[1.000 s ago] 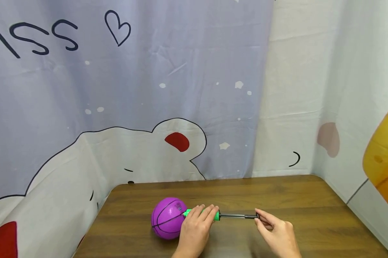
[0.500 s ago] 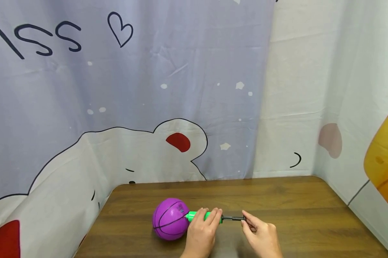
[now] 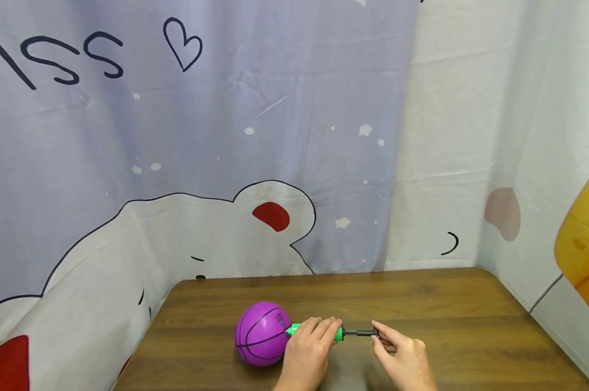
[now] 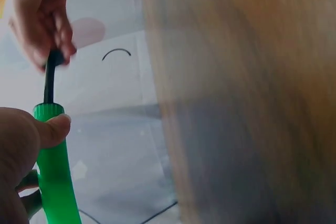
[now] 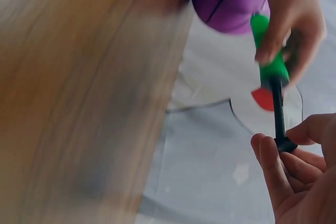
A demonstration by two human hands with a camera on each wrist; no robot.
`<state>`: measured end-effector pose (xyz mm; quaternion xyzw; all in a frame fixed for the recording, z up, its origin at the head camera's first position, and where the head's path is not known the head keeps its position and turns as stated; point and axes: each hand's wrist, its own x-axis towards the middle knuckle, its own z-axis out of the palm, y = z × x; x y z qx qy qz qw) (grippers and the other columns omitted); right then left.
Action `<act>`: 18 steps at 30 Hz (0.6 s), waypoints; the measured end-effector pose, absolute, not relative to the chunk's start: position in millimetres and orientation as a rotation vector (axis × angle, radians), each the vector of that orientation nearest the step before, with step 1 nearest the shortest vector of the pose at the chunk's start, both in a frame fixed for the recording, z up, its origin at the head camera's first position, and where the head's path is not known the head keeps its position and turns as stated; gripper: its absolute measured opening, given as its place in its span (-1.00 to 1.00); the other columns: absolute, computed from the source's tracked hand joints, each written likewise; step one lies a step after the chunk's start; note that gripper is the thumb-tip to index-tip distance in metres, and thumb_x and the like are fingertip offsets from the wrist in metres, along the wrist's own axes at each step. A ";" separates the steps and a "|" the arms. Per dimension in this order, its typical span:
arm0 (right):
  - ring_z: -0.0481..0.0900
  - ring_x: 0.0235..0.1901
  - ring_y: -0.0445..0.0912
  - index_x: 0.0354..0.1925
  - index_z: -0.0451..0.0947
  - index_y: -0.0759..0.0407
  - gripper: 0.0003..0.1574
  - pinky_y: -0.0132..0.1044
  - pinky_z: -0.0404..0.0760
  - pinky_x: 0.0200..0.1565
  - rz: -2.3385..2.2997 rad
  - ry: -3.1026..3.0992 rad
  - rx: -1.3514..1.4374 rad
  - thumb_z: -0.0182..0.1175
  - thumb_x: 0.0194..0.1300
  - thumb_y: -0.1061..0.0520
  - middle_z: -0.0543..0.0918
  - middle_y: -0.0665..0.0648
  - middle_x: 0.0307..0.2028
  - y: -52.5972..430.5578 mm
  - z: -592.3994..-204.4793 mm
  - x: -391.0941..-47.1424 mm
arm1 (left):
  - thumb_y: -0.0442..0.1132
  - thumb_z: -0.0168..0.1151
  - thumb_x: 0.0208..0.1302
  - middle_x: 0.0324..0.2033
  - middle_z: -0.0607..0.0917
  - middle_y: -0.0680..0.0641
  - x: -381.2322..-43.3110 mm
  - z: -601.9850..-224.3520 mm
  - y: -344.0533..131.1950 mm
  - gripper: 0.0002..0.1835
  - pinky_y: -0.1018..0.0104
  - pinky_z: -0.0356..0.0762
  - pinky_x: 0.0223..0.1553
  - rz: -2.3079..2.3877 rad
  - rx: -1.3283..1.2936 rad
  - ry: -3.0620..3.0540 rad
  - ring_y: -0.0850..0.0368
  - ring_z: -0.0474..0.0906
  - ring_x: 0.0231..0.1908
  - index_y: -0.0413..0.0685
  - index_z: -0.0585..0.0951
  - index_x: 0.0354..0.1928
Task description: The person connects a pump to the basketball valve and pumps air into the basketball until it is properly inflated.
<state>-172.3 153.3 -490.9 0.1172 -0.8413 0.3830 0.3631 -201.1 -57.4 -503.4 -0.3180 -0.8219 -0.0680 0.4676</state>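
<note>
A purple basketball [image 3: 262, 336] with black lines sits on the table. Against its right side points the nozzle end of a green hand pump [image 3: 339, 333], lying level. My left hand [image 3: 308, 350] grips the pump barrel, its thumb along the green tube in the left wrist view. A short stretch of black pump rod [image 3: 358, 333] shows out of the barrel. At the rod's end, my right hand [image 3: 404, 355] pinches the black handle [image 5: 285, 144] between thumb and fingers. Whether the needle is inside the ball is too small to tell.
The brown wooden table [image 3: 470, 326] spreads out around the ball and hands. A printed curtain [image 3: 324, 108] hangs along its back and sides, with cartoon bears on it.
My right hand has moved left, and the rod has slid mostly into the barrel since a second ago. The ball and left hand have shifted slightly right.
</note>
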 end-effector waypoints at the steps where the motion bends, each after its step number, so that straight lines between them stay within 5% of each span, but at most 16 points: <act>1: 0.62 -0.55 -0.49 -0.15 0.79 0.22 -0.58 -0.61 0.58 -0.52 0.960 -2.164 0.293 0.48 -0.06 0.42 0.80 0.06 -0.47 158.5 -489.7 -172.1 | -0.17 0.40 0.07 -0.12 0.77 0.08 -201.9 -502.7 -59.6 -0.61 0.23 0.68 0.02 -0.176 -0.774 -2.009 0.10 0.69 -0.17 0.03 0.72 0.01; 6: 0.64 -0.57 -0.46 -0.13 0.79 0.17 -0.58 -0.63 0.55 -0.53 0.886 -2.184 0.227 0.48 -0.04 0.40 0.80 0.04 -0.47 177.3 -483.5 -171.4 | -0.18 0.12 0.23 -0.13 0.78 0.06 -205.7 -499.8 -66.3 -0.66 0.20 0.68 0.01 -0.190 -0.751 -1.958 0.06 0.69 -0.19 -0.01 0.73 -0.01; 18: 0.61 -0.53 -0.53 -0.13 0.79 0.18 -0.59 -0.66 0.54 -0.49 0.897 -2.168 0.232 0.49 -0.03 0.37 0.80 0.02 -0.47 177.7 -484.4 -168.6 | -0.18 0.19 0.24 -0.10 0.79 0.04 -201.3 -499.7 -65.2 -0.66 0.18 0.69 0.01 -0.170 -0.766 -1.994 0.06 0.70 -0.19 -0.03 0.74 0.02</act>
